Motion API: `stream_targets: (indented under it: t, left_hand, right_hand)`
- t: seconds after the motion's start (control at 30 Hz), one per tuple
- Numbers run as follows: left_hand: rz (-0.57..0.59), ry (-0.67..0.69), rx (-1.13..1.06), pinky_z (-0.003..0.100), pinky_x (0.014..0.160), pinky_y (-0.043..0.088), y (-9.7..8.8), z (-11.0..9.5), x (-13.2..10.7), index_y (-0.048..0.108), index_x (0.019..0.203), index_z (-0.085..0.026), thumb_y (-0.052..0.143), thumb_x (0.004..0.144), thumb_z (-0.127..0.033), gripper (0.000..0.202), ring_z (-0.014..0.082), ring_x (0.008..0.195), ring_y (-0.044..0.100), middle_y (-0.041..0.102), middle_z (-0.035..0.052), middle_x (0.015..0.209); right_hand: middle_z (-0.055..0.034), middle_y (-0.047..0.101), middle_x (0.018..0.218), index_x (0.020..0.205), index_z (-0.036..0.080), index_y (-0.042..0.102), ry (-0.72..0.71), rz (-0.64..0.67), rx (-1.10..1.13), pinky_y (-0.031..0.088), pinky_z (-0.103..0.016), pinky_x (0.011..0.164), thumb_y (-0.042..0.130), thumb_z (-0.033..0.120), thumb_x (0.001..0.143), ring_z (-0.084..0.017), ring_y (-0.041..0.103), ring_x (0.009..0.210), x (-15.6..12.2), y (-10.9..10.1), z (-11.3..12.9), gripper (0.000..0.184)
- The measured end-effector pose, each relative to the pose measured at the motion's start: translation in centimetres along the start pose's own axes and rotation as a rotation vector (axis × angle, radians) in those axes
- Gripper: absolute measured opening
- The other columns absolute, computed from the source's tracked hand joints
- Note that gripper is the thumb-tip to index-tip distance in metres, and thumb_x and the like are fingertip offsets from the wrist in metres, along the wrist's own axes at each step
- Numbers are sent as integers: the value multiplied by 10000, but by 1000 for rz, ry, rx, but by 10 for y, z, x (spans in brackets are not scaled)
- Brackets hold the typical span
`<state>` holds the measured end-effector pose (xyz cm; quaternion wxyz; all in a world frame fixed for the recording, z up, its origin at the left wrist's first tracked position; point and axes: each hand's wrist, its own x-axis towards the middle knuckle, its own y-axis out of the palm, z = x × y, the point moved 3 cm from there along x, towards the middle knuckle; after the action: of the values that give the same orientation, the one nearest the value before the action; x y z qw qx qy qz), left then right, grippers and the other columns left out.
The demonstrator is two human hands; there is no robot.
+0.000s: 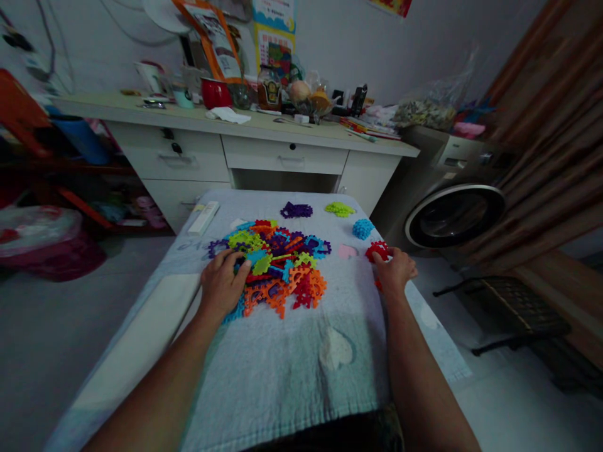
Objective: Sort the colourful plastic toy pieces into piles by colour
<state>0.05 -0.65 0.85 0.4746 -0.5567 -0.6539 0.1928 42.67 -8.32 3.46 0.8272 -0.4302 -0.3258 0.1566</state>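
On the cloth-covered table lies a mixed pile of toothed plastic building pieces [277, 263] in orange, red, purple, green and blue. My left hand [222, 284] rests at the pile's left edge, thumb and fingers apart over the pieces; what lies beneath the fingers is partly hidden. At the table's right edge, my right hand [396, 270] has its fingers closed on a red toothed piece [377, 251] within a small red group. Behind it sit a blue cluster [362, 228], a green heap [340, 209] and a purple heap [296, 209], each of one colour.
The light blue cloth [282, 370] covers the table. A white narrow box [203, 218] lies at its far left. Beyond stands a white cabinet [282, 154] with jars and packets on top. A washing machine [433, 182] and a low woven stool [522, 304] are at the right.
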Motion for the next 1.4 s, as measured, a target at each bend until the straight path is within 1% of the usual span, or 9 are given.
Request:
stream_targets:
  t: [0.2,0.33,0.5,0.57,0.67,0.8,1.1,1.27,1.4]
  left_hand:
    - [4,-15,7,485,1073,389,-2,-3,-1,644,1160,-198,369,932,-503,470,302,1228,528,562,130,1311]
    - [10,-21,-7,477,1078,385,-3,-4,-1,642,1161,-199,375,935,-501,462,295,1229,530,559,125,1317]
    - [7,-27,-24,483,1068,390,-4,-4,-1,640,1156,-211,389,936,-487,434,292,1218,533,565,117,1313]
    - [-9,-26,-31,481,1070,387,-3,-4,-1,630,1173,-212,396,937,-488,432,289,1219,530,565,116,1310]
    - [-32,-14,-35,477,1070,386,-3,-4,-2,617,1190,-219,407,935,-483,423,285,1217,531,565,115,1302]
    - [-32,-11,-14,479,1065,386,-3,-5,-3,622,1182,-222,417,934,-468,405,290,1221,530,566,116,1308]
    - [-11,-27,-19,499,1066,381,-4,-6,-2,627,1190,-198,395,938,-472,438,300,1219,529,574,126,1305]
    - [-53,-13,-166,451,1076,395,-8,-4,0,632,1142,-203,414,931,-478,409,266,1209,534,592,104,1256]
    - [-111,1,-242,428,1078,401,-13,-6,0,635,1114,-202,430,929,-461,379,252,1198,539,594,95,1228]
  right_hand:
    - [-182,603,1167,1085,176,695,-20,-18,-3,305,-515,926,679,442,788,-369,497,1091,-1,-4,1,399]
    - [-173,580,1198,1068,167,688,-187,-45,83,318,-509,957,615,401,834,-348,476,1124,-8,-9,20,339]
    - [-129,634,1170,1116,196,655,-627,277,253,362,-435,985,572,348,870,-293,524,1112,-35,12,79,300]
    - [-122,627,1242,1191,212,628,-697,395,282,364,-422,1008,532,282,889,-279,526,1157,-43,26,100,324]
    - [-127,610,1309,1268,202,591,-654,465,292,366,-417,1032,498,210,891,-267,524,1203,-47,45,122,389]
    - [-121,643,1270,1280,201,590,-608,520,294,387,-435,1029,563,246,859,-282,553,1174,-50,60,134,425]
    - [-49,696,1160,1167,220,644,-661,630,625,454,-380,990,583,193,766,-220,620,1065,-58,58,134,407]
    - [-43,714,995,993,214,654,-444,490,714,475,-372,924,559,263,783,-211,636,958,-55,64,127,236]
    - [-48,673,883,852,204,619,-405,384,741,486,-338,815,569,293,746,-200,608,828,-51,63,122,147]
